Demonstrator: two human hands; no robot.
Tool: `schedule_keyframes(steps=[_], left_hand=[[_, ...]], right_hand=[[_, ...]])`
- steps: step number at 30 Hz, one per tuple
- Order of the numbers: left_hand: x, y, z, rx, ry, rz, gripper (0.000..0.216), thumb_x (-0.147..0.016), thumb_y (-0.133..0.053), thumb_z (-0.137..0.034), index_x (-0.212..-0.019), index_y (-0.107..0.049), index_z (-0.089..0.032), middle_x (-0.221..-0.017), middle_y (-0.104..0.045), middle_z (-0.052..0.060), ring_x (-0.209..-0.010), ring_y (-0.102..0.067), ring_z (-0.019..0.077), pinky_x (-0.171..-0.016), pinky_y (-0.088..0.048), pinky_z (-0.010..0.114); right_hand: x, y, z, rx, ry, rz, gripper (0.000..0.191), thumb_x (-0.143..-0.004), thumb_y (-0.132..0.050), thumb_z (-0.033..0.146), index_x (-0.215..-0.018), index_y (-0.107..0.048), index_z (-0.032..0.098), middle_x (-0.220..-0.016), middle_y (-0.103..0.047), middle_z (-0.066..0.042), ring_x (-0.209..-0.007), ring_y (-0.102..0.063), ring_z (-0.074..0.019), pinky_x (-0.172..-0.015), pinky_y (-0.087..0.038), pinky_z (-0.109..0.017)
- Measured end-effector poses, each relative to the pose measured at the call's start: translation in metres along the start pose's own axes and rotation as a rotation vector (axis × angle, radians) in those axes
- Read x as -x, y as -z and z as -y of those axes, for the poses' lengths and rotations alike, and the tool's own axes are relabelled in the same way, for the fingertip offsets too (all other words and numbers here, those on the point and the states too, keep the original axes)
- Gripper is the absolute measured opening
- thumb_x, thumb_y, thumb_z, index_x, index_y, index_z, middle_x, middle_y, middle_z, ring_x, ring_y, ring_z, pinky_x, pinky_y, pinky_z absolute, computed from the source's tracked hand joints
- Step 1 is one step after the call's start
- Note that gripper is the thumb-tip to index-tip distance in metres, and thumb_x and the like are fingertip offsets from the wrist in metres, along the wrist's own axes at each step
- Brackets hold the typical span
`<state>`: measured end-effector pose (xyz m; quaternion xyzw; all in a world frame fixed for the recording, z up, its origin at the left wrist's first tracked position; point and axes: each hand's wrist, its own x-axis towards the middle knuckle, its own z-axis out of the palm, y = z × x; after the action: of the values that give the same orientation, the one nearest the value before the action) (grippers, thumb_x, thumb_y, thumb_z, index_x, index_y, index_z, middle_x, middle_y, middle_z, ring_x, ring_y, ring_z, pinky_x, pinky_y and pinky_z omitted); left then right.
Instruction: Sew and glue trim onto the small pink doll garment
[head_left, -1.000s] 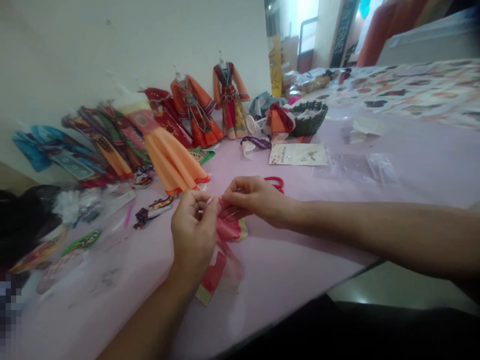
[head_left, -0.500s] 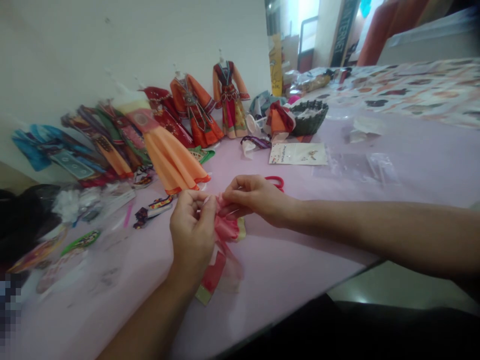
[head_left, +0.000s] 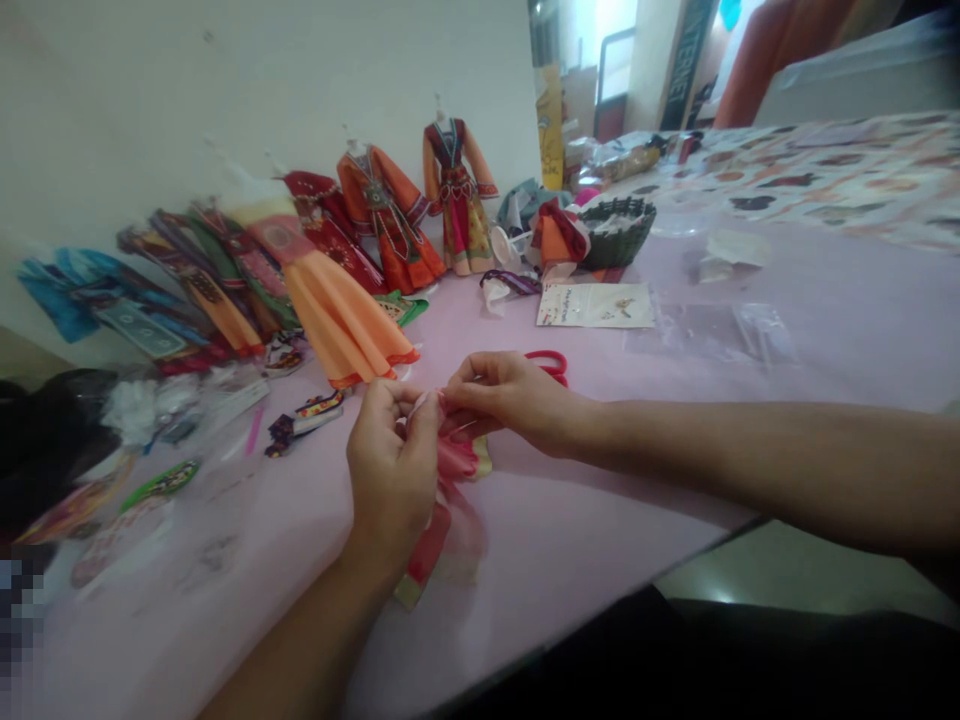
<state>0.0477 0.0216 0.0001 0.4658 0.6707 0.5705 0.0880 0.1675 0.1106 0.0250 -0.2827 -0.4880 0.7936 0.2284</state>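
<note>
Between my two hands is a small pink doll garment (head_left: 457, 459) with gold-edged, partly sheer pieces hanging down onto the table. My left hand (head_left: 394, 450) pinches its upper end between thumb and forefinger. Close against it, the fingers of my right hand (head_left: 499, 390) pinch the same end from the other side. The pinched part is mostly hidden by the fingertips. Just behind my right hand lie red-handled scissors (head_left: 551, 362), their blades out of sight. A doll-sized dress with an orange skirt (head_left: 341, 310) stands just beyond my left hand.
Several doll dresses (head_left: 386, 220) stand along the wall. Behind my hands are a printed card (head_left: 596, 305), clear plastic packaging (head_left: 712, 332) and a dark woven basket (head_left: 619, 235). Patterned ribbon pieces (head_left: 307, 420) and plastic bags (head_left: 172, 405) lie on the left. The table edge (head_left: 637, 590) runs near my right forearm.
My left hand has shifted slightly right, closer to my right hand, covering more of the pink garment. The hanging pieces have swung a little. My right hand stays almost in place.
</note>
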Motion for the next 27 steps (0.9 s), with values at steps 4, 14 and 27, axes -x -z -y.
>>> schedule_keyframes(steps=[4,14,27], left_hand=[[-0.0016,-0.0011,0.0004,0.030,0.039,-0.002,0.011,-0.087,-0.066,-0.025,-0.082,-0.056,-0.021,-0.071,-0.059,-0.002,-0.061,-0.055,0.0133,-0.057,-0.042,0.027],[-0.0026,-0.0015,0.0020,0.076,0.082,-0.013,0.013,-0.085,-0.068,-0.025,-0.080,-0.056,-0.021,-0.068,-0.061,-0.003,-0.061,-0.056,0.0133,-0.058,-0.042,0.027],[-0.0045,-0.0015,0.0048,0.065,0.074,-0.005,0.012,-0.084,-0.069,-0.025,-0.080,-0.058,-0.021,-0.068,-0.061,-0.003,-0.061,-0.056,0.0131,-0.059,-0.044,0.027]], right_hand=[[0.0000,0.0003,-0.0020,0.004,0.016,0.002,0.030,-0.097,-0.061,0.002,-0.070,-0.057,0.015,-0.064,-0.068,0.002,-0.056,-0.066,-0.0064,-0.056,-0.056,-0.014],[-0.0009,0.0000,-0.0018,0.024,0.014,0.009,0.027,-0.096,-0.062,0.002,-0.072,-0.059,0.015,-0.065,-0.068,0.001,-0.058,-0.067,-0.0073,-0.062,-0.058,-0.017],[-0.0010,-0.0006,-0.0024,0.024,0.010,0.020,0.029,-0.096,-0.058,0.000,-0.071,-0.058,0.015,-0.064,-0.068,0.002,-0.058,-0.067,-0.0074,-0.063,-0.059,-0.018]])
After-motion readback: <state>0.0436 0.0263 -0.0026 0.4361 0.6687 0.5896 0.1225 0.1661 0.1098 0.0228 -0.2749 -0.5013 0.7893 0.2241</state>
